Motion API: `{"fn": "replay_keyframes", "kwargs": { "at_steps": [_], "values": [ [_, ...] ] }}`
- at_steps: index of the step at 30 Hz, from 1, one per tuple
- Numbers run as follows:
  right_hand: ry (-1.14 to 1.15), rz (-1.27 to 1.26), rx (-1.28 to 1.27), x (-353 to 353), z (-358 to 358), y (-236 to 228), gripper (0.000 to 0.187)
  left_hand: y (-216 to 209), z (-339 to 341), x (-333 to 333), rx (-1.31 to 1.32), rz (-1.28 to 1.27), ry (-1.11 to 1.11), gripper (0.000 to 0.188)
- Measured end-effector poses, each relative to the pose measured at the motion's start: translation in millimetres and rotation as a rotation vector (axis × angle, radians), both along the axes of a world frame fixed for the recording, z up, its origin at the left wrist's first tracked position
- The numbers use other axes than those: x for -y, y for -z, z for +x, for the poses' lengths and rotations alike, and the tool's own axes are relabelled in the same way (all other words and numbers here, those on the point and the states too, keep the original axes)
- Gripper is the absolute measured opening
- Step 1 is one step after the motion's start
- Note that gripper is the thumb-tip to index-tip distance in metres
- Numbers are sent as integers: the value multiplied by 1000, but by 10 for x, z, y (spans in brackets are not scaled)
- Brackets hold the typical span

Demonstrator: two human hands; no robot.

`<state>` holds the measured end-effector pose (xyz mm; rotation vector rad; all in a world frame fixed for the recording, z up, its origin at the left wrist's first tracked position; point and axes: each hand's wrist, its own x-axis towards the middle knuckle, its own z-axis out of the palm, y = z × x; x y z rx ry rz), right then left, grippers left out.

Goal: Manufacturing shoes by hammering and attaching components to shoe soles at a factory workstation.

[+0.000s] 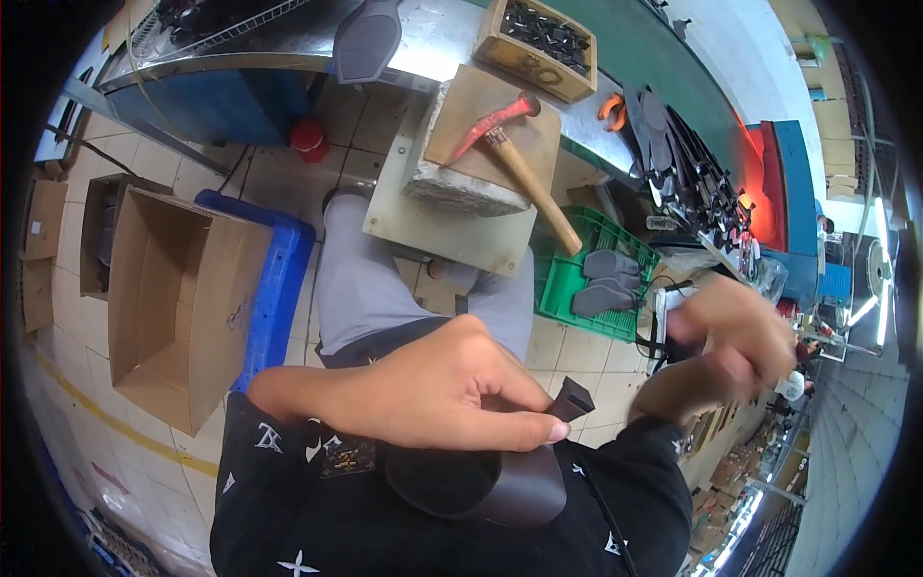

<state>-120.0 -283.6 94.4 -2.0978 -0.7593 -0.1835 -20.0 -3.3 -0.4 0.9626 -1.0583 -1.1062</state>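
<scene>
My left hand (pixel 461 389) is closed around a dark brown shoe (pixel 534 486), held close to my black shirt. A small black heel (pixel 574 399) sticks out beyond its thumb and fingers, and the middle of the shoe is covered by the hand. My right hand (pixel 735 332) is raised to the right, apart from the shoe. Motion smears its fingers, so what it holds, if anything, does not show. In front of my knees a hammer (pixel 529 178) with a red head and wooden handle lies across a board-topped stone block (pixel 461 192).
Beyond the block, a wooden box (pixel 490 53) of small black pieces stands on the metal bench. Orange-handled scissors (pixel 612 112) and a row of dark soles (pixel 663 144) lie there too. A green crate (pixel 556 288) holds more soles. An open cardboard box (pixel 135 308) stands left.
</scene>
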Motion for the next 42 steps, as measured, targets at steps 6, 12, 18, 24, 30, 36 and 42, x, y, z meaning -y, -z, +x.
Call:
{"fn": "replay_keyframes", "kwargs": {
  "at_steps": [6, 12, 18, 24, 30, 36, 42],
  "values": [
    [183, -216, -147, 93, 415, 815, 37, 57, -53, -39, -31, 61, -48, 28],
    [720, 205, -392, -123, -730, 797, 31, 68, 44, -25, 18, 101, -37, 26],
    [1069, 519, -334, 27, -880, 1322, 37, 84, -3, 112, -42, 152, -34, 25],
    [957, 707, -463, -141, -697, 1554, 41, 11, 17, 204, -66, 278, -25, 26],
    [720, 823, -496, -310, -617, 1374, 27, 31, -30, 251, -35, 276, -11, 26],
    [694, 854, -494, -412, -604, 1401, 39, 32, -54, 243, 0, 254, -9, 24],
    [579, 912, -328, -526, -536, 1446, 46, 30, -57, 225, 5, 247, -5, 23]
  ]
}}
